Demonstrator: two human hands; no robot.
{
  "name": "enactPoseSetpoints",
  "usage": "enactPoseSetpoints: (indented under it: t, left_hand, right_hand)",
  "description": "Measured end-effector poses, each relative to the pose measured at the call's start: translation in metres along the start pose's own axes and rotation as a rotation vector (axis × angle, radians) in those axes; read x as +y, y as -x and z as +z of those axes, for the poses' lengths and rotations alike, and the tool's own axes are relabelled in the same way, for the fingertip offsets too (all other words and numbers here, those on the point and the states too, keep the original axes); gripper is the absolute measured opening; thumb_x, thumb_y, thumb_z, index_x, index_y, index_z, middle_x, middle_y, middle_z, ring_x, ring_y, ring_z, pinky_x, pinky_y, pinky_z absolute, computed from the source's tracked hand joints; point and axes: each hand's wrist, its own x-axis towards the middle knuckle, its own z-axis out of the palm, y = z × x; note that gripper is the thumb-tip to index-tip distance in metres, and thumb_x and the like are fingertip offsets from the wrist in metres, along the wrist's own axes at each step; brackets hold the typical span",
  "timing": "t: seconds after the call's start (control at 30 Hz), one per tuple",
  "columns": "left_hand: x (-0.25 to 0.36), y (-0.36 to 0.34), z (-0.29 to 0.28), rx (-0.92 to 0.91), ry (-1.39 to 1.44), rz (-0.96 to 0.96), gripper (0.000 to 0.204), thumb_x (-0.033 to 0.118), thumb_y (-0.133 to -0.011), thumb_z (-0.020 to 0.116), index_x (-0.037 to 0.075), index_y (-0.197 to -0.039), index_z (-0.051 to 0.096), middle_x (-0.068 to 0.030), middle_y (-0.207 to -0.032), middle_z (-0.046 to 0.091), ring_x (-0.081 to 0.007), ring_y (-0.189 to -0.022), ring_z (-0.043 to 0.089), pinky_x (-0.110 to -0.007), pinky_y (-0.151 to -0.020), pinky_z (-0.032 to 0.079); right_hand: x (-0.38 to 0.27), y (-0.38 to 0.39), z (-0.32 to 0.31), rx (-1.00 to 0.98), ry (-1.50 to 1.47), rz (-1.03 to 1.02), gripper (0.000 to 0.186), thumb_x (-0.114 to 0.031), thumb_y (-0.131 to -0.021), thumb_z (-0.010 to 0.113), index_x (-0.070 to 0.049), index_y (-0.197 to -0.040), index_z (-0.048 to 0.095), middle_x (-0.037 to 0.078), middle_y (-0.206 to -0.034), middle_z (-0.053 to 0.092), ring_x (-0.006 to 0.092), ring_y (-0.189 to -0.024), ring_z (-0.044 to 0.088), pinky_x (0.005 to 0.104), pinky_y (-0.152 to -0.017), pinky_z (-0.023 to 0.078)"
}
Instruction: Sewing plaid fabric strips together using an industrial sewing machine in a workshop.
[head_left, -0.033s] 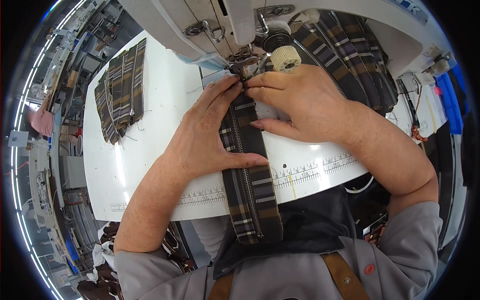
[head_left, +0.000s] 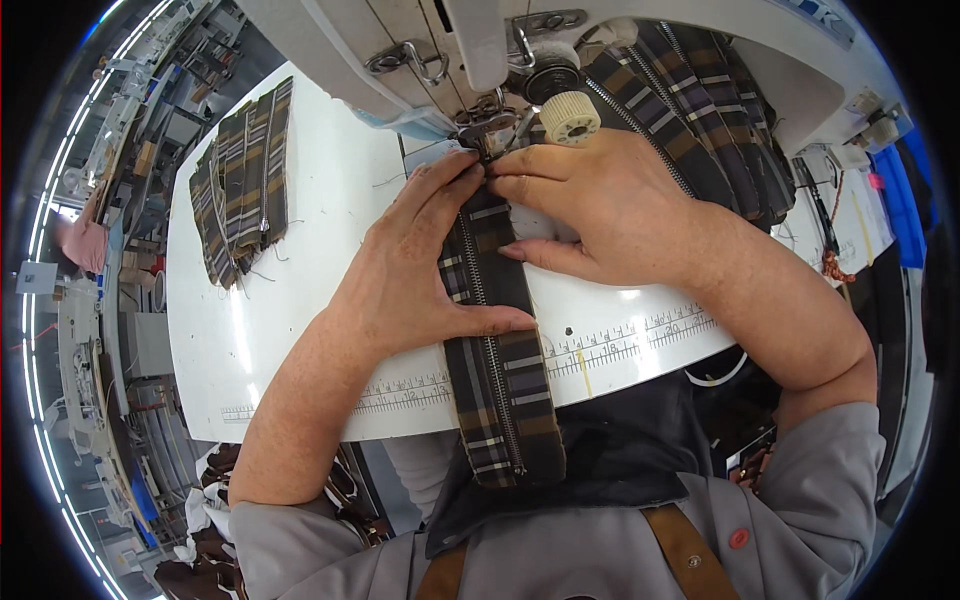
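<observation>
A plaid fabric strip with a metal zipper [head_left: 492,372] runs from beneath the sewing machine's presser foot [head_left: 487,143] down over the table's near edge toward my lap. My left hand [head_left: 405,270] lies on its left side, fingers stretched together up to the foot, with the thumb reaching across the zipper. From the right, my right hand [head_left: 610,205] points its extended fingers at the foot, fingertips touching the cloth there. Its thumb rests apart at the strip's right edge. The fingertips of both hands nearly meet, and the needle point is hidden from sight.
Similar plaid zipper pieces [head_left: 243,180] lie at the left of the white table [head_left: 325,235]. More zipper pieces [head_left: 700,110] are heaped behind my right hand. A cream dial [head_left: 571,118] sits low on the machine above that hand. A printed ruler [head_left: 640,338] borders the near edge.
</observation>
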Motion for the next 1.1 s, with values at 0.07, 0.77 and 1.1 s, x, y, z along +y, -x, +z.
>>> enactPoseSetpoints:
  t: [0.07,0.77,1.1]
  left_hand:
    - [0.0013,-0.0013,-0.0006,-0.005,-0.046,0.006,0.120,0.054,-0.053,0.101,-0.005,-0.147,0.054,-0.0238,-0.154,0.050,-0.0402,-0.143,0.053,-0.049,-0.118,0.046]
    - [0.0046,-0.0007,-0.0012,0.022,-0.050,-0.013,0.100,0.046,-0.064,0.098,-0.005,-0.142,0.061,-0.0224,-0.151,0.056,-0.0378,-0.139,0.057,-0.046,-0.117,0.047]
    - [0.0031,-0.0001,-0.0027,0.043,-0.020,-0.013,0.087,0.043,-0.073,0.094,-0.004,-0.140,0.064,-0.0223,-0.148,0.060,-0.0366,-0.135,0.061,-0.045,-0.113,0.051]
  right_hand:
    - [-0.0001,0.0000,-0.0010,-0.010,0.014,0.005,0.046,-0.042,-0.085,0.079,-0.003,-0.110,0.076,0.008,-0.106,0.074,0.0275,-0.099,0.071,0.0413,-0.081,0.059]
    - [-0.0015,0.0002,0.0000,-0.030,0.008,0.031,0.050,-0.043,-0.085,0.078,-0.002,-0.115,0.075,0.010,-0.113,0.074,0.0276,-0.103,0.072,0.0421,-0.086,0.059]
    - [-0.0020,0.0007,-0.0002,-0.045,-0.004,0.051,0.051,-0.042,-0.086,0.079,-0.001,-0.116,0.075,0.010,-0.115,0.074,0.0281,-0.104,0.072,0.0424,-0.087,0.059]
